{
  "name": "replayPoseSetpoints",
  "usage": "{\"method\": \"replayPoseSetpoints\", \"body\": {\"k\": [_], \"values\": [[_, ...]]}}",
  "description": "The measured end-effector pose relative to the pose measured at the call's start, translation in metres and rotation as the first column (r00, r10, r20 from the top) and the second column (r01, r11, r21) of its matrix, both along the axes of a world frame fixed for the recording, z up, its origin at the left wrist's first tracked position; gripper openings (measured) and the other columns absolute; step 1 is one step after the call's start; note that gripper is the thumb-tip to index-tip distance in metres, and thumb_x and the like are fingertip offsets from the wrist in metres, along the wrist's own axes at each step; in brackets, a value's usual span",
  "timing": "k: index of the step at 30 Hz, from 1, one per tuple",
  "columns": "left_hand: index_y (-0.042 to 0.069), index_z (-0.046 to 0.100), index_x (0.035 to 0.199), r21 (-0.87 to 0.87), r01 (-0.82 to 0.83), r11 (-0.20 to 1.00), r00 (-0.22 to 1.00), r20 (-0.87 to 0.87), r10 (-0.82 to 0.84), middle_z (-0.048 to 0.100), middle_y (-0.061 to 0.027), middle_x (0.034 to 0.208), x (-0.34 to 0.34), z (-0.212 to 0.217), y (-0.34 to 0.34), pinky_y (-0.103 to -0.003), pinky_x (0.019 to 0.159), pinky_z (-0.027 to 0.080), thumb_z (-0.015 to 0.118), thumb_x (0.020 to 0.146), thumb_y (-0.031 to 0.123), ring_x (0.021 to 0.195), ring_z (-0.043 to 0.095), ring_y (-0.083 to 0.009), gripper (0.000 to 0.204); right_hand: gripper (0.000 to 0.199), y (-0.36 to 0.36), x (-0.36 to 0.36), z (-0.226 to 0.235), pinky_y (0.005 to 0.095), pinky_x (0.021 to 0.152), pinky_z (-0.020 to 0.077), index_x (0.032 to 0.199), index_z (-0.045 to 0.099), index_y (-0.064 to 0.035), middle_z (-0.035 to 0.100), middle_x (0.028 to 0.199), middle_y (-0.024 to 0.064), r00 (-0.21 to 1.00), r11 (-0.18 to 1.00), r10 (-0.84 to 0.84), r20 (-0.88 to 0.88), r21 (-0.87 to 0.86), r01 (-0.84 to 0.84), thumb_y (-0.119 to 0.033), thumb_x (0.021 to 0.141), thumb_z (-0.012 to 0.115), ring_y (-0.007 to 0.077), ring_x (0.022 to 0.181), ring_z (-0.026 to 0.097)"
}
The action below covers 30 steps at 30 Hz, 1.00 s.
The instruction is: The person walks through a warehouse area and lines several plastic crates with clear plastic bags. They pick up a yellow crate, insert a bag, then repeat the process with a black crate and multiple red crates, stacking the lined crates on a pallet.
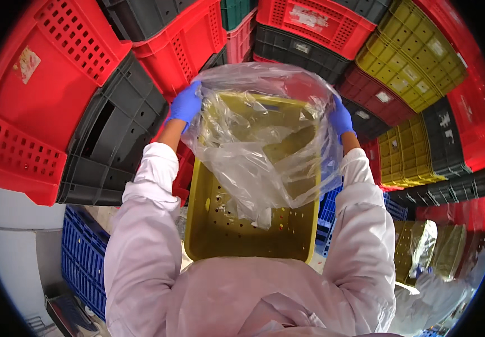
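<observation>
A large clear plastic bag [242, 168] is spread between my two blue-gloved hands above an olive-yellow crate [195, 236]. My left hand [186, 105] closes on the bag's edge at the crate's far left. On the far right, my right hand [341, 119] grips the opposite edge, its fingers partly behind the film. The bag's mouth arches open beyond the crate's far rim. Its crumpled lower part hangs down inside the crate, short of the near wall. Small holes dot the crate's bottom and sides, and some tiny bits lie in it.
Tall stacks of red [51, 90], dark grey [113, 135] and yellow crates [416, 56] rise close around the left, far and right sides. Blue pallets [82, 258] stand at lower left. At lower right, more yellow crates [408, 247] hold clear plastic.
</observation>
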<state>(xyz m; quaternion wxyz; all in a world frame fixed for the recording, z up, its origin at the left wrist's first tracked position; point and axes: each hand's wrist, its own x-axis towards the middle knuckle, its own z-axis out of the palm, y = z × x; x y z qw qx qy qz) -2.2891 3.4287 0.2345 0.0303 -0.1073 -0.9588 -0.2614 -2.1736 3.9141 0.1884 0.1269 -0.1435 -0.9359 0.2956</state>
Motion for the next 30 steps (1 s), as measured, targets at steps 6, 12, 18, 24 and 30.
{"method": "replayPoseSetpoints", "body": {"k": [6, 12, 18, 24, 30], "values": [[0.011, 0.059, 0.117, 0.279, -0.074, 0.958, 0.986, 0.163, 0.029, 0.062, -0.0194, 0.108, -0.016, -0.073, -0.017, -0.042, 0.083, 0.047, 0.045, 0.089, 0.027, 0.095, 0.061, -0.0320, 0.035, 0.042, 0.010, 0.007, -0.125, 0.0476, 0.083, 0.0472, 0.129, 0.045, -0.0093, 0.060, 0.106, 0.0251, 0.876, 0.938, 0.159, 0.456, 0.207, -0.278, -0.021, 0.088, 0.047, 0.0412, 0.097, 0.059], [0.002, 0.064, 0.100, 0.464, -0.657, 0.595, 0.447, 0.875, -0.188, 0.065, -0.0129, 0.102, 0.051, -0.133, -0.036, -0.039, 0.075, 0.049, 0.044, 0.093, 0.039, 0.086, 0.062, -0.0232, 0.042, 0.042, -0.001, 0.141, -0.252, 0.0359, 0.091, 0.0440, 0.128, 0.048, -0.0032, 0.057, 0.118, 0.0187, 0.837, 0.937, 0.173, 0.520, -0.348, 0.022, -0.021, 0.090, 0.054, 0.0281, 0.107, 0.055], [-0.001, 0.055, 0.117, 0.718, -0.372, 0.588, 0.788, 0.579, -0.207, 0.060, -0.0137, 0.115, 0.139, -0.174, -0.068, -0.036, 0.089, 0.045, 0.043, 0.095, 0.027, 0.102, 0.058, -0.0237, 0.037, 0.046, -0.056, 0.244, -0.138, 0.0303, 0.094, 0.0413, 0.132, 0.044, 0.0002, 0.051, 0.128, 0.0123, 0.984, 0.770, -0.164, 0.063, -0.615, 0.168, -0.015, 0.090, 0.058, 0.0186, 0.112, 0.051], [0.008, 0.045, 0.132, 0.244, 0.190, 0.951, 0.922, -0.378, -0.087, 0.046, -0.0179, 0.133, 0.187, 0.026, -0.036, -0.043, 0.106, 0.027, 0.059, 0.083, 0.018, 0.127, 0.037, -0.0348, 0.052, 0.057, -0.151, 0.243, 0.074, 0.0478, 0.106, 0.0259, 0.128, 0.047, -0.0036, 0.044, 0.130, 0.0210, 0.974, 0.971, 0.170, -0.147, 0.191, -0.141, -0.022, 0.078, 0.065, 0.0407, 0.125, 0.035], [0.014, 0.049, 0.130, -0.329, 0.454, 0.828, 0.836, -0.165, -0.524, 0.059, -0.0142, 0.116, 0.163, 0.003, 0.009, -0.054, 0.107, 0.021, 0.063, 0.077, 0.015, 0.123, 0.042, -0.0321, 0.055, 0.029, -0.204, 0.223, 0.045, 0.0594, 0.105, 0.0183, 0.095, 0.067, -0.0137, 0.043, 0.134, 0.0181, 0.947, 0.661, 0.150, 0.282, 0.684, -0.309, -0.026, 0.069, 0.069, 0.0433, 0.132, 0.023]]}}
